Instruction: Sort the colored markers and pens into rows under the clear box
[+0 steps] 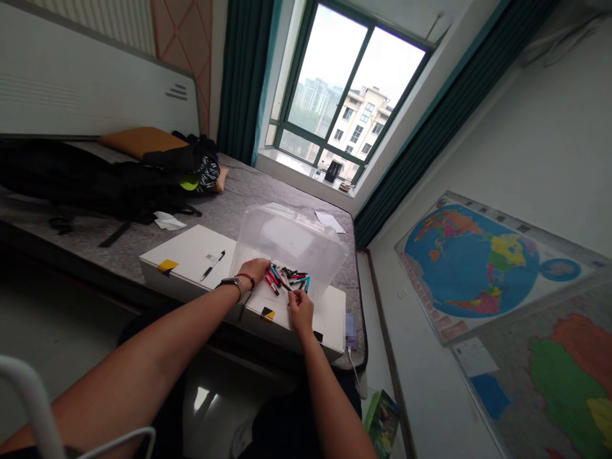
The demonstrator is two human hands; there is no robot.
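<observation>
A heap of several coloured pens lies on a flat white box set on the bed. A clear plastic bin lies tipped on its side just behind the heap. My left hand, with a watch and a red band on the wrist, rests at the left edge of the heap, its fingers curled onto the pens. My right hand is at the front of the heap, fingers pinched on a pen. A single black pen lies apart, further left on the box.
A black backpack and an orange pillow lie on the grey bed. Paper scraps rest near the bed's far edge. The window is beyond; world maps lean on the right wall. A green box sits on the floor.
</observation>
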